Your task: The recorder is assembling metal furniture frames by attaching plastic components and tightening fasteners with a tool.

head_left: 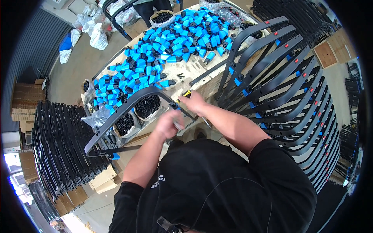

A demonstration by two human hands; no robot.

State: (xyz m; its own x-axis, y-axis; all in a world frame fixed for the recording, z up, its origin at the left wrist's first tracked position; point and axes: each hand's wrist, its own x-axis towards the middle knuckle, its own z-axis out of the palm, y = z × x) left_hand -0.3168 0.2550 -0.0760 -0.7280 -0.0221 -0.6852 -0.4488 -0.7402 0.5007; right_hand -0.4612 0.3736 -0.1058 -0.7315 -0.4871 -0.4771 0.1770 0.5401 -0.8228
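Note:
My right hand is closed around a yellow-and-black handled tool, apparently a screwdriver, beside one end of a black curved tube frame. That frame lies across the near edge of the table, with a small blue piece at its lower left end. Close to the frame's right end is my left hand, smeared by motion, so what its fingers do is unclear. Just beyond the hands, a few small dark screws lie on the tabletop.
Blue-and-black plastic parts form a large heap on the table. Bags of small black pieces stand at its near edge. Nested black frames crowd the right, and another stack stands left. White sacks lie on the floor.

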